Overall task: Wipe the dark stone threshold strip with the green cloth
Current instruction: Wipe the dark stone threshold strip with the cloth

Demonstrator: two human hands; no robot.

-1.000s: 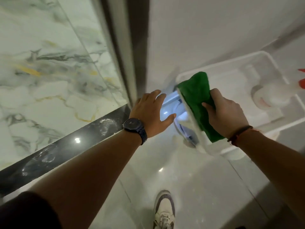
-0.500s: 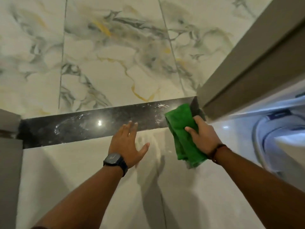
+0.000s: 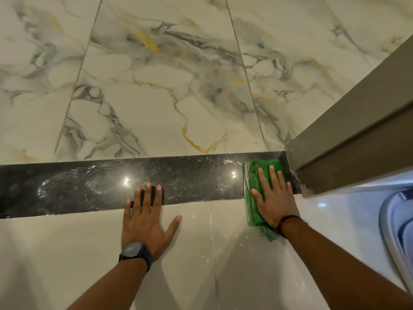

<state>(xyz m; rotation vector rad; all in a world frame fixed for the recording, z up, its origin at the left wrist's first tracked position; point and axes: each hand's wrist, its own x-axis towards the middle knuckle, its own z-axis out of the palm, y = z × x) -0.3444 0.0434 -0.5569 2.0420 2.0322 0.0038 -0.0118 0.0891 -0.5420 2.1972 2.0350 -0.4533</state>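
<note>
The dark stone threshold strip (image 3: 93, 186) runs left to right across the floor, wet and glossy with ring marks and light spots. A folded green cloth (image 3: 252, 186) lies on the strip's right end, against the door frame, and hangs over onto the pale tile. My right hand (image 3: 272, 195) presses flat on the cloth with fingers spread. My left hand (image 3: 145, 218), with a black watch on the wrist, rests flat and open on the pale tile, its fingertips over the strip's near edge.
A grey-brown door frame (image 3: 348, 139) rises at the right end of the strip. Marbled white tiles (image 3: 156, 86) with grey and gold veins lie beyond it. A white and blue rounded object (image 3: 397, 222) sits at the right edge.
My right hand has brought the green cloth down flat onto the strip's right end. My left hand has settled onto the tile near the strip. The view has moved closer to the floor.
</note>
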